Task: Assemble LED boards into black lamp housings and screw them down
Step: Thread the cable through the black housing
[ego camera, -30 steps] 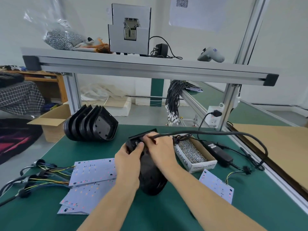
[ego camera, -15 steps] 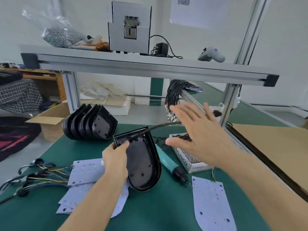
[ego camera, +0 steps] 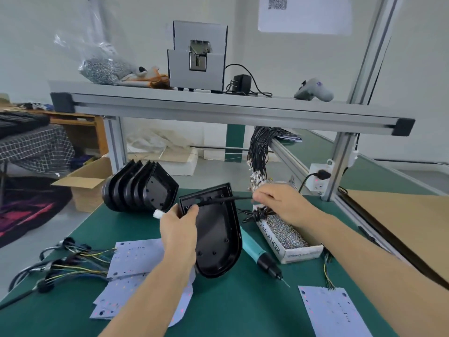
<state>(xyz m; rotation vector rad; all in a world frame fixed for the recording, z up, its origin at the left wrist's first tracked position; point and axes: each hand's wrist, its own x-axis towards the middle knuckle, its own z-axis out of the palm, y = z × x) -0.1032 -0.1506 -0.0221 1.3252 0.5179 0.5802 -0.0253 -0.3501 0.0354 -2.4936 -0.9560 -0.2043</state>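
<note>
Two bare forearms without sleeves, left hand [ego camera: 179, 235] and right hand [ego camera: 279, 203] without gloves, rings or watch.

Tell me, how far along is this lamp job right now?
Early on. Done: nothing finished shows. In hand: the left hand holds one black housing with no board inside, while the right hand pinches a black cable running into its top end. Left: LED boards lie loose on the table, the screwdriver lies untouched beside the screw box, and a stack of empty housings waits.
</note>
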